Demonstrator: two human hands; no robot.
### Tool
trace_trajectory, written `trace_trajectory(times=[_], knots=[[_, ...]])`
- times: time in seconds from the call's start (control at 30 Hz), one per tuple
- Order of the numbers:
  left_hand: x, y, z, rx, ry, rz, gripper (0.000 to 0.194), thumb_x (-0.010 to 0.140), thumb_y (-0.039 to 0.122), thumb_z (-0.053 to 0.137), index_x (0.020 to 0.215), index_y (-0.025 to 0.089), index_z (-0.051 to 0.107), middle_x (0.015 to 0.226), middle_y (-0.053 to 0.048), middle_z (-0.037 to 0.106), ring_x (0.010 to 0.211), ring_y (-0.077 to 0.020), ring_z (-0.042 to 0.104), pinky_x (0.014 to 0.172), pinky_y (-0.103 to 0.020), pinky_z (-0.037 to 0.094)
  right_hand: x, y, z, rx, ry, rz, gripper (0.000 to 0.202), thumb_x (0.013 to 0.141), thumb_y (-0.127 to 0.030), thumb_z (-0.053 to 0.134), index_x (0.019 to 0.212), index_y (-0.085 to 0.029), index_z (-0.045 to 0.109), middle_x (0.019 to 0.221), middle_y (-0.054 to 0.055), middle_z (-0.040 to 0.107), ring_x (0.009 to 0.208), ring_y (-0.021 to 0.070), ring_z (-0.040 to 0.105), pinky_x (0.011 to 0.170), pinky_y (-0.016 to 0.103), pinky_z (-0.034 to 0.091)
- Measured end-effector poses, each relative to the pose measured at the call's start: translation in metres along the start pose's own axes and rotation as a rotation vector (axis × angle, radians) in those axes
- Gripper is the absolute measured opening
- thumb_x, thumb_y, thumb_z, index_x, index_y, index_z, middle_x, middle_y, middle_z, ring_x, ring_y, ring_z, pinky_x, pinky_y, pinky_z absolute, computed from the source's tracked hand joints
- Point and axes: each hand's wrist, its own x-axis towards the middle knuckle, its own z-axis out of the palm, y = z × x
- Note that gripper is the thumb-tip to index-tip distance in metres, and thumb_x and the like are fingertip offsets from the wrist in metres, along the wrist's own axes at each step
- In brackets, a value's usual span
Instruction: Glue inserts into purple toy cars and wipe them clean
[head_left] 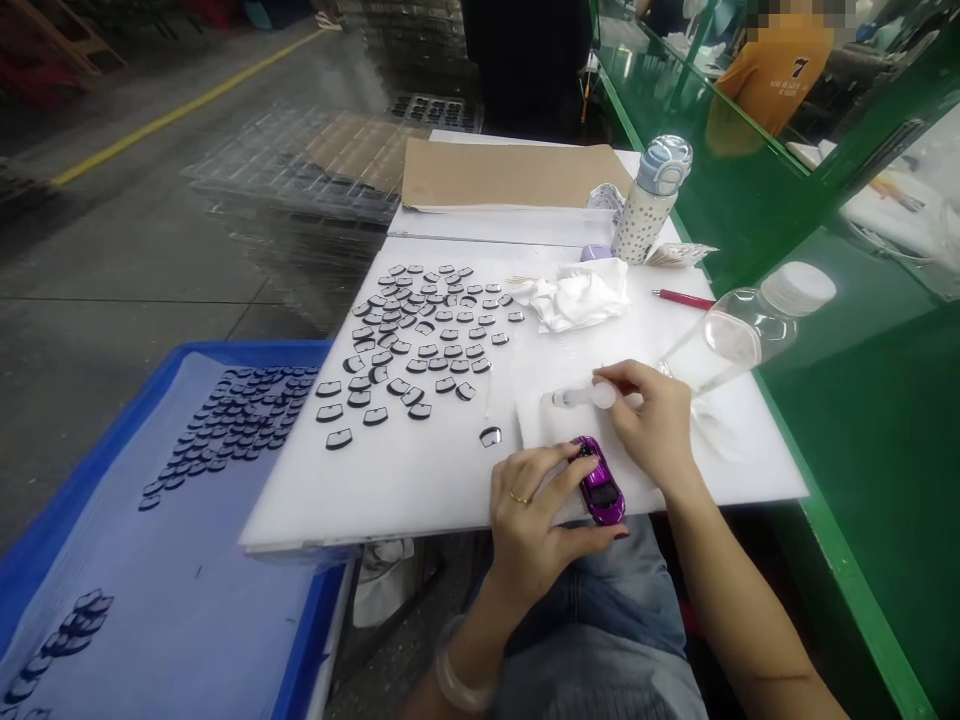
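- While the left hand [536, 520] is gripping the purple car [601, 482] between thumb and fingers at the near edge of the white board [420, 470], the right hand [651, 415] is pinching a small clear applicator [581, 396] just beyond the car, its tip pointing left.
- Both hands are closed on their items; neither is lying flat or open.
- Car is sitting nose away from the body, dark windscreen area facing up, partly over the board's edge and above the lap.
- One loose black-rimmed window piece [490, 435] is lying on the board just left of the car; the main spread of pieces [420, 335] is lying farther left and beyond.
- Judgement: the step in hand looks like fitting a window piece to the car with adhesive. To do it well, the left hand should be holding the car steady and level, and the applicator tip should be touching only the seat area, sparingly.
- Risk: excess fluid smearing the purple paint; the crumpled tissue [581, 295] beyond the car is in reach for wiping.
- Whether the applicator is capped, I cannot tell.
- Blue tray [150, 400], far left of the car, is holding more pieces.
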Motion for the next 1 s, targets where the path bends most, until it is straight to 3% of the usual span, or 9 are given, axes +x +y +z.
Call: trace_trajectory(times=[0.17, 0.3, 0.5, 0.7, 0.87, 1.0], knots=[[0.001, 0.0, -0.002, -0.004, -0.013, 0.0, 0.049, 0.082, 0.062, 0.068, 0.11, 0.022, 0.068, 0.107, -0.009, 0.071, 0.098, -0.0246, 0.065, 0.085, -0.04, 0.05, -0.034, -0.016, -0.021, 0.304, 0.154, -0.05, 0.019, 0.085, -0.008, 0.07, 0.096, -0.023, 0.073, 0.089, 0.002, 0.074, 0.083, 0.0189, 0.07, 0.074, 0.034, 0.059], [0.0, 0.0, -0.001, 0.005, -0.002, 0.011, 0.05, 0.082, 0.062, 0.068, 0.11, 0.021, 0.067, 0.106, -0.009, 0.071, 0.097, -0.0249, 0.065, 0.085, -0.039, 0.05, -0.068, -0.019, -0.036, 0.424, 0.066, -0.072, 0.034, 0.081, 0.006, 0.067, 0.103, -0.02, 0.071, 0.086, 0.003, 0.07, 0.08, 0.0191, 0.068, 0.067, 0.034, 0.056], [0.0, 0.0, -0.001, 0.024, -0.009, 0.017, 0.05, 0.083, 0.063, 0.067, 0.11, 0.022, 0.067, 0.106, -0.009, 0.07, 0.097, -0.0252, 0.065, 0.085, -0.04, 0.051, -0.083, -0.011, -0.027, 0.403, 0.017, -0.181, 0.041, 0.078, 0.012, 0.063, 0.107, -0.016, 0.07, 0.086, 0.005, 0.07, 0.077, 0.0192, 0.065, 0.061, 0.035, 0.052], [-0.001, -0.001, -0.001, 0.021, -0.008, 0.024, 0.05, 0.081, 0.061, 0.07, 0.11, 0.02, 0.067, 0.106, -0.01, 0.07, 0.098, -0.0257, 0.065, 0.086, -0.041, 0.051, -0.084, -0.007, -0.023, 0.505, 0.29, -0.285, 0.036, 0.081, 0.006, 0.064, 0.109, -0.015, 0.073, 0.085, 0.004, 0.072, 0.075, 0.0191, 0.067, 0.064, 0.037, 0.053], [-0.001, -0.001, -0.001, 0.031, -0.009, 0.024, 0.05, 0.081, 0.061, 0.071, 0.11, 0.02, 0.068, 0.106, -0.01, 0.07, 0.098, -0.026, 0.065, 0.086, -0.041, 0.052, -0.08, -0.008, -0.031, 0.606, 0.386, -0.141, 0.024, 0.087, -0.003, 0.066, 0.102, -0.02, 0.074, 0.084, 0.002, 0.073, 0.079, 0.0178, 0.069, 0.07, 0.037, 0.06], [-0.002, -0.002, 0.0, 0.035, -0.002, 0.028, 0.049, 0.081, 0.062, 0.069, 0.11, 0.021, 0.068, 0.106, -0.009, 0.07, 0.097, -0.0255, 0.065, 0.086, -0.04, 0.052, -0.083, -0.015, -0.031, 0.586, 0.281, 0.01, 0.028, 0.086, 0.0, 0.065, 0.101, -0.023, 0.072, 0.086, 0.001, 0.072, 0.079, 0.0182, 0.071, 0.069, 0.036, 0.064]])
